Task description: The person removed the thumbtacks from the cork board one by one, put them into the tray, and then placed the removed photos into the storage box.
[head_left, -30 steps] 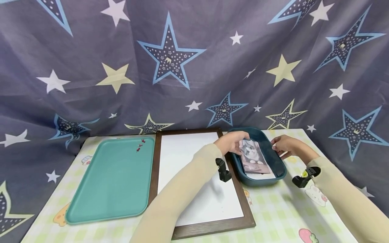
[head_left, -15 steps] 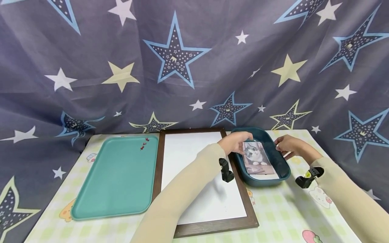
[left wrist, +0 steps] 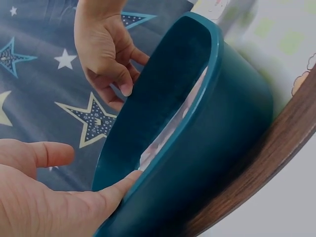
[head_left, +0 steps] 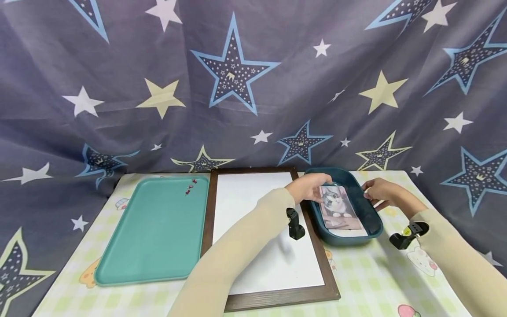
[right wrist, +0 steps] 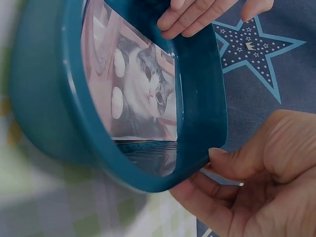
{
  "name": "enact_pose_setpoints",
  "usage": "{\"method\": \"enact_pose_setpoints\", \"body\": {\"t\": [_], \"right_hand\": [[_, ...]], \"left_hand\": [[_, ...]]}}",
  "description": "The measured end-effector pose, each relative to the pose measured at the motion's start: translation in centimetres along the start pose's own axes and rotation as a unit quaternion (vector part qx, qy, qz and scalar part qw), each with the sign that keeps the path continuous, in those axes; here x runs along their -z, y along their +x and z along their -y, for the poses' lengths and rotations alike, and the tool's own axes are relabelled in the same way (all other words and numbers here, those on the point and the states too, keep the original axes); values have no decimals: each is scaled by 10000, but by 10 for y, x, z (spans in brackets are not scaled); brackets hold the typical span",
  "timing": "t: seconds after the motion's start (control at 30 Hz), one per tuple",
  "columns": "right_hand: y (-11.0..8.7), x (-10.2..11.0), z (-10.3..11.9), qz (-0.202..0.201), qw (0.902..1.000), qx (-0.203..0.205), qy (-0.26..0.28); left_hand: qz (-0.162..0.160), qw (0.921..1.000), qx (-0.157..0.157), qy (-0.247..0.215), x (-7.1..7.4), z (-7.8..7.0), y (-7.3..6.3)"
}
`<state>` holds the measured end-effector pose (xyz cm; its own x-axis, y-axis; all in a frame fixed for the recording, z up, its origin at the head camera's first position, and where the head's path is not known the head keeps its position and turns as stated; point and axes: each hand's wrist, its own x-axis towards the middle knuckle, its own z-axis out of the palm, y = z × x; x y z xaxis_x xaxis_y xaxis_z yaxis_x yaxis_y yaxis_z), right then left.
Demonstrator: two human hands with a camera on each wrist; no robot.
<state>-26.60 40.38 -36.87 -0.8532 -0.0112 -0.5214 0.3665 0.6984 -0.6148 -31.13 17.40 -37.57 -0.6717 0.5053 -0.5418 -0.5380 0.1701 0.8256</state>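
A dark teal plastic basin (head_left: pixel 348 241) stands at the right of the table. Inside it lies a cat photo (head_left: pixel 336 207) on top of white paper (head_left: pixel 352 232). My left hand (head_left: pixel 310 186) reaches over the basin's left rim, its straight fingers down inside by the photo's upper left corner. In the right wrist view those left fingers (right wrist: pixel 197 15) are extended and the thumb stands apart. My right hand (head_left: pixel 382 193) pinches the basin's opposite rim, thumb (right wrist: pixel 229 160) on the inner side and fingers curled beneath.
Left of the basin lies a white board in a brown wooden frame (head_left: pixel 245 189), partly under my left sleeve. Farther left is a turquoise tray (head_left: pixel 154 233) with several red push pins (head_left: pixel 188 190) near its upper right corner. A star-patterned curtain (head_left: pixel 233 123) hangs behind the table.
The head view has shifted slightly, so everything appears a little farther right. Both hands keep nearly the same places at the basin.
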Motion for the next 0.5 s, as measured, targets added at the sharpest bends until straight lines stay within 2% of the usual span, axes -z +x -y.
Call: {"method": "enact_pose_setpoints", "body": {"t": [0.2, 0.37, 0.5], "right_hand": [[-2, 3, -4, 1, 10000, 13, 14], [-3, 5, -5, 36, 10000, -67, 45], [-3, 10, -3, 13, 10000, -84, 25]], "left_hand": [[3, 10000, -62, -48, -2, 1, 1], [243, 9996, -157, 18, 2, 3, 0], [548, 9979, -284, 191, 10, -1, -4]]}}
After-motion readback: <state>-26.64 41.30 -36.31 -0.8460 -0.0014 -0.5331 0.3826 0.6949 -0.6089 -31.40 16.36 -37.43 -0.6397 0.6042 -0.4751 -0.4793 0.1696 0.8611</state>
